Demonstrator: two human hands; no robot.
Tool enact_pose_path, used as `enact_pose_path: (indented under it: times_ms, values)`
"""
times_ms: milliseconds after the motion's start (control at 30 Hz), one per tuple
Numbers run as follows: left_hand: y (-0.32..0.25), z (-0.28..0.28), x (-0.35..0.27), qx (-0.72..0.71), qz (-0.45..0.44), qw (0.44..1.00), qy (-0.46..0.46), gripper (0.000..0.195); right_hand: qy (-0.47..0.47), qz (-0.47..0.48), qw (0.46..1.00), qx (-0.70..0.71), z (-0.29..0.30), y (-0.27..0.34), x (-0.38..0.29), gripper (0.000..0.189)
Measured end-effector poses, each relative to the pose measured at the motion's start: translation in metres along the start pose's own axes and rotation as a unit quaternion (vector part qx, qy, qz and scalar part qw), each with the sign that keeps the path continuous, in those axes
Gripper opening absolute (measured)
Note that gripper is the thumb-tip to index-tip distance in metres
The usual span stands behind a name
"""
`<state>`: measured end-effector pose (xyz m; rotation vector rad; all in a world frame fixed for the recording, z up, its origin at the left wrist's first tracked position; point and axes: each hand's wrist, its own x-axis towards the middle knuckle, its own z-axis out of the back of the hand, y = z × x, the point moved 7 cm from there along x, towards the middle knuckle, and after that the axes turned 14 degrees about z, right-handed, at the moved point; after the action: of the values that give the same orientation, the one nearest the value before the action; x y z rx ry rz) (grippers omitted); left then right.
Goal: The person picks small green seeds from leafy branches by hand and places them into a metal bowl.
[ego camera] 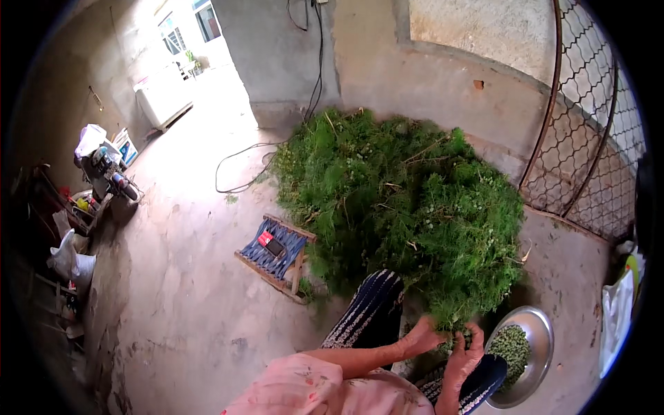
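Note:
A large heap of feathery green conifer-like branches [394, 202] lies before me, dotted with small pale green cones or berries. At its near edge my left hand [423, 337] grips a leafy green sprig [450, 324]. Facing it, my right hand [464, 353] has its thumb and fingers around the sprig's lower part; what lies between the fingertips is partly hidden. Beside my right knee stands a wide metal basin [543, 342], tilted in view. Many small round green cones or berries [511, 353] are gathered in it.
A low wooden stool with a woven blue seat [282, 249] stands left of the heap, bearing a phone [275, 248] and a red packet [265, 238]. A black cable [233, 155] loops over the floor. Wire-mesh panels [576, 119] lean right; a motorcycle [116, 179] stands far left.

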<state>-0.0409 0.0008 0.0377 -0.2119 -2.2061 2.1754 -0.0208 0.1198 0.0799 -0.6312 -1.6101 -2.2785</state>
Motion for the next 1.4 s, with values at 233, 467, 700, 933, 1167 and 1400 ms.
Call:
enact_pose_path:
  times_ms: [233, 467, 700, 933, 1167, 1400]
  values:
    - [-0.014, 0.006, -0.006, 0.03, -0.007, 0.995, 0.097, 0.019, -0.06, -0.203, 0.949, 0.235, 0.01, -0.053, -0.02, 0.03]
    - [0.029, 0.003, -0.008, 0.289, 0.111, 0.939, 0.148, 0.022, -0.101, -0.341, 0.806, 0.472, 0.0, -0.076, -0.029, 0.037]
    - [0.011, 0.007, -0.006, 0.129, 0.01, 0.991, -0.013, 0.012, -0.148, -0.23, 0.913, 0.304, 0.079, -0.183, -0.026, 0.016]
    - [-0.034, 0.013, -0.022, 0.271, -0.176, 0.946, -0.024, 0.013, -0.177, -0.138, 0.973, 0.047, 0.197, -0.25, -0.013, 0.021]
    - [0.024, -0.002, -0.029, 0.435, -0.224, 0.872, 0.015, 0.044, -0.179, -0.101, 0.973, -0.106, 0.22, -0.22, -0.02, 0.03]
    - [-0.003, -0.013, -0.003, 0.208, -0.074, 0.969, 0.107, 0.037, -0.104, 0.018, 0.954, -0.282, 0.211, -0.112, -0.003, 0.035]
